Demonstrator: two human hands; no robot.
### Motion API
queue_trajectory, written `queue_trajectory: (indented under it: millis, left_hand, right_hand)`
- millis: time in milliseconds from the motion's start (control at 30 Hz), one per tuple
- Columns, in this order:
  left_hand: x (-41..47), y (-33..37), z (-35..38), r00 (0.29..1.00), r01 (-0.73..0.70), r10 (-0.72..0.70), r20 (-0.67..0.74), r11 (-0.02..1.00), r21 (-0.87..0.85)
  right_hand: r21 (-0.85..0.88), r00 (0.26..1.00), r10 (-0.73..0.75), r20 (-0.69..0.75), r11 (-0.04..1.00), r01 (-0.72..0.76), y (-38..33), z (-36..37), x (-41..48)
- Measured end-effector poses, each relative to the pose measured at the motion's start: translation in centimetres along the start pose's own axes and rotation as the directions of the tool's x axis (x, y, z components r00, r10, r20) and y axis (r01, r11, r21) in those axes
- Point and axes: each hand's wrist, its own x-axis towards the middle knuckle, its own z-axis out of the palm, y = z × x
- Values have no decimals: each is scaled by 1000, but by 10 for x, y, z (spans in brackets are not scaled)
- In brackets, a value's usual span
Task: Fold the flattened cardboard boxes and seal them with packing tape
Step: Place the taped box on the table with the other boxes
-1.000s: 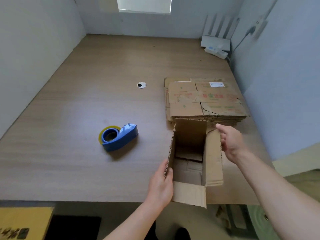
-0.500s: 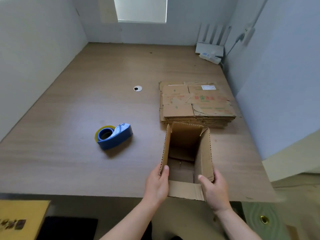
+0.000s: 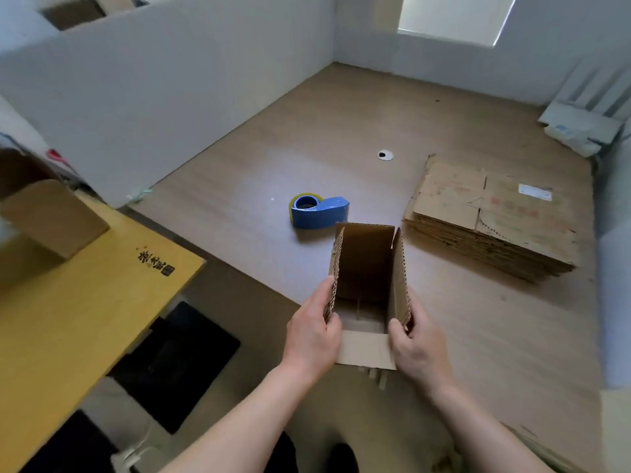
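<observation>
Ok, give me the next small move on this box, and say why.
Probably fold the two side flaps inward. The left grip and right grip each pinch an upright side flap of the open cardboard box; its top stands unclosed, and the tape dispenser lies untouched on the table beyond it, so taping looks premature.

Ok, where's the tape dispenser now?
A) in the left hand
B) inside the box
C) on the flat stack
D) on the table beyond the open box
D: the tape dispenser lies on the table just beyond the open box, and both the left hand and right hand grip the box's walls.
</observation>
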Motion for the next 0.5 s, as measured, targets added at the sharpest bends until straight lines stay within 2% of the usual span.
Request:
queue_trajectory:
  millis: [267, 400, 500]
  left_hand:
    - [-45, -46, -77, 961, 106, -86, -261, 992, 64]
    - [-68, -72, -122, 928, 134, -107, -356, 990, 52]
    - [-89, -96, -160, 901, 158, -125, -415, 986, 46]
  right_hand:
    - [-150, 933, -199, 299, 956, 252, -64, 70, -7]
    - [-101, 847, -346, 404, 903, 417, -109, 107, -23]
    - [-55, 803, -407, 437, 878, 475, -140, 140, -40]
